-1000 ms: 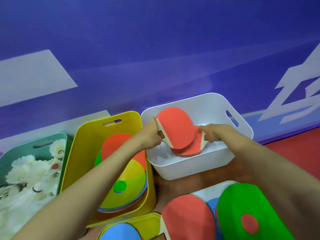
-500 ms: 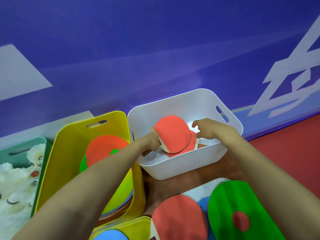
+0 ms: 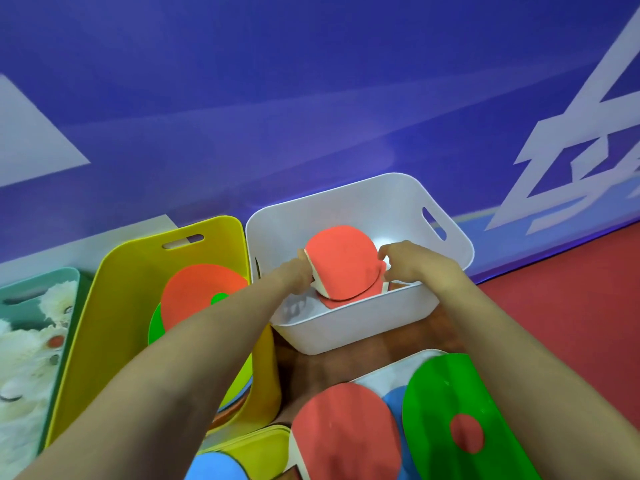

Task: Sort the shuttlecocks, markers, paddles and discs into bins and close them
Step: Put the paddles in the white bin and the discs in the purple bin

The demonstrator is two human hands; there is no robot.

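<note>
Fingers (image 3: 302,262) of the left hand (image 3: 292,277) grip the upper paddle (image 3: 341,263), round and red-rubbered, stacked on the lower paddle (image 3: 330,302) inside the rectangular white plastic bin (image 3: 346,332); right hand (image 3: 414,266) fingers curl at its edge, hold unclear.

Three bins (image 3: 114,306), three red paddles (image 3: 343,261) (two inside the white bin (image 3: 346,330)).

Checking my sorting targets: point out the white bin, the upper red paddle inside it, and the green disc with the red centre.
white bin (image 3: 346,329): head view, front wall.
upper red paddle (image 3: 341,261): head view, middle of red face.
green disc (image 3: 440,393): head view, green surface above its red centre.
</note>
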